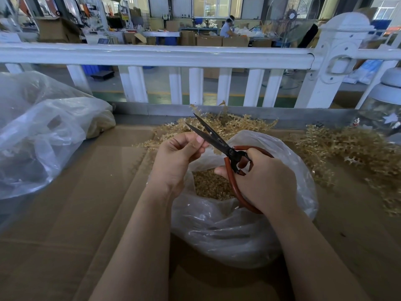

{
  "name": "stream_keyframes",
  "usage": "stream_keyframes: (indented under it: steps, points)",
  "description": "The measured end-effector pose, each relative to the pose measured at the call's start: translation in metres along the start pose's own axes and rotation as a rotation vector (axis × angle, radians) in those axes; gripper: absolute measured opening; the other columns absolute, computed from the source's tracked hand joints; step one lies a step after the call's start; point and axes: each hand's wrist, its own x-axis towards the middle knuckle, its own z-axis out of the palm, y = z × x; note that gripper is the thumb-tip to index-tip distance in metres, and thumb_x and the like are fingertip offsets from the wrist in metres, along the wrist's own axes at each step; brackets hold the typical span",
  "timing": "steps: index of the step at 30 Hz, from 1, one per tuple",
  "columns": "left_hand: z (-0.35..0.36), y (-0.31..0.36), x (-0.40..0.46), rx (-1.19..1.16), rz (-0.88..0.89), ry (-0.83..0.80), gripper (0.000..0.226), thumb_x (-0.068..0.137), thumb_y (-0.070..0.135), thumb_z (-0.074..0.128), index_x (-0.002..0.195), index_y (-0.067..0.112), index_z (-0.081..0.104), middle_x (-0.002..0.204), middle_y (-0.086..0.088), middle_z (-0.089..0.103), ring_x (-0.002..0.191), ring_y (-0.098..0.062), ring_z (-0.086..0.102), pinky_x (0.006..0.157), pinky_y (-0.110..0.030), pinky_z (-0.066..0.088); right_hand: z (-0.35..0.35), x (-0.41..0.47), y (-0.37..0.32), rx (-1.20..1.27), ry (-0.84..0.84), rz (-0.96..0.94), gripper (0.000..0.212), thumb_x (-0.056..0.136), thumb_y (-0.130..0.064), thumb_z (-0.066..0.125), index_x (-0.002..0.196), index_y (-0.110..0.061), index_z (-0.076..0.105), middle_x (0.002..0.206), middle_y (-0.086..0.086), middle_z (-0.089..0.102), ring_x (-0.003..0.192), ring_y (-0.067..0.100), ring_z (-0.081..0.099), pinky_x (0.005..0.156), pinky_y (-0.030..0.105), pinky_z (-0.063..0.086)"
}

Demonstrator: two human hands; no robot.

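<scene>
Open bag [238, 231] sits mid-bench [86, 203], cut pieces [208, 185] inside it. Scissors [219, 142] are above the bag, blades pointing away. Left hand [175, 157] is left of the blades, right hand [264, 181] in the handles at right. Sprigs [347, 148] are piled behind the bag and to its right. Full bags [43, 131] lie at the bench's left, a jar [388, 109] far right. Railing [152, 55] runs behind the bench.

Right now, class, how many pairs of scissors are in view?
1: the black-bladed scissors with red-brown loop handles, held in the right hand over the clear plastic bag at centre. More could be hidden under the crumpled bags at left.
</scene>
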Motion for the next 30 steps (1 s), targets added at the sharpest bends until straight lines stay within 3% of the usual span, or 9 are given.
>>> stream_keyframes:
  steps: [8,12,15,19,23,30]
  points:
    - [-0.0011,-0.0012,0.0003,0.002,0.013,-0.012,0.018,0.092,0.003,0.059,0.077,0.008,0.067,0.074,-0.003,0.064,0.072,-0.012,0.054,0.076,-0.024,0.044,-0.0003,-0.0001,-0.0005,-0.002,-0.016,-0.018,0.071,0.072,-0.09,0.039,0.083,-0.025,0.064,0.074,-0.015,0.065,0.067,0.006,0.058,0.059,0.021,0.047]
    - [-0.0017,-0.0013,0.0007,0.01,0.018,-0.014,0.019,0.093,0.003,0.058,0.077,0.009,0.067,0.074,-0.003,0.064,0.073,-0.012,0.054,0.076,-0.025,0.045,-0.0014,-0.0001,-0.0012,-0.004,-0.007,-0.004,0.069,0.07,-0.09,0.04,0.078,-0.025,0.061,0.07,-0.015,0.061,0.063,0.006,0.055,0.055,0.016,0.038]
    - [-0.0009,-0.0013,0.0006,0.019,0.018,-0.014,0.018,0.094,0.005,0.058,0.079,0.008,0.068,0.072,0.0,0.064,0.072,-0.011,0.053,0.075,-0.024,0.044,-0.0016,0.0001,-0.0016,-0.019,0.016,0.0,0.069,0.069,-0.09,0.041,0.074,-0.024,0.059,0.066,-0.014,0.061,0.06,0.009,0.056,0.053,0.02,0.04]
    - [-0.0009,0.0001,0.0001,-0.014,0.001,-0.031,0.014,0.092,0.006,0.059,0.082,0.006,0.067,0.072,0.0,0.063,0.071,-0.01,0.054,0.075,-0.023,0.045,-0.0036,-0.0005,-0.004,0.0,0.058,-0.016,0.061,0.07,-0.087,0.048,0.064,-0.026,0.044,0.057,-0.018,0.044,0.052,0.008,0.048,0.048,0.02,0.031]
    - [-0.0007,0.0022,-0.0001,-0.123,-0.088,-0.025,0.01,0.09,0.01,0.06,0.083,0.01,0.067,0.074,0.0,0.067,0.069,-0.01,0.059,0.072,-0.022,0.051,-0.0038,-0.0009,-0.005,0.0,0.07,-0.022,0.061,0.071,-0.086,0.046,0.063,-0.026,0.042,0.054,-0.021,0.036,0.049,0.005,0.041,0.047,0.016,0.025]
    - [-0.0003,0.0039,0.0004,-0.287,-0.14,0.032,0.018,0.09,0.011,0.059,0.077,0.013,0.071,0.071,-0.001,0.071,0.065,-0.01,0.067,0.068,-0.024,0.058,-0.0002,-0.0006,-0.0011,0.002,0.034,-0.034,0.066,0.07,-0.09,0.038,0.066,-0.025,0.051,0.058,-0.017,0.05,0.053,0.005,0.049,0.05,0.012,0.031]
